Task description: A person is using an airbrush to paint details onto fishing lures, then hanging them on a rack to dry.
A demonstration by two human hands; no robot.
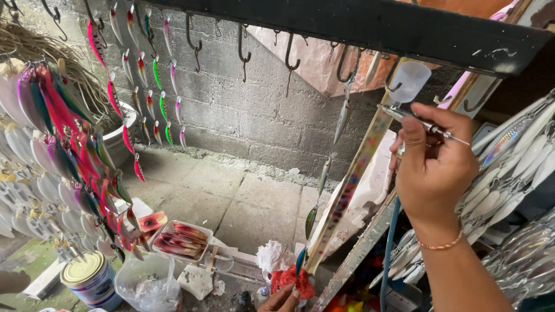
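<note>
Glossy painted lures (pixel 69 138), rough concrete-block wall (pixel 243 110), matt black metal rack (pixel 370 26).

left hand (pixel 283 300): cut off by the lower edge; only fingertips show, wrist out of frame.
right hand (pixel 430 167): forearm runs off the bottom edge; palm side hidden.
airbrush (pixel 425 122): body partly hidden behind the fingers (pixel 413 138).
blue hose (pixel 388 254): lower end lost in clutter.
paint tin (pixel 92 280): base cut by the edge.
silver lures (pixel 514 167): right-hand ones cropped.

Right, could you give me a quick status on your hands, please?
Right hand grips airbrush. Left hand pinches bottom of hanging lure string. Paint-speckled strip stands right beside the lures.
</note>
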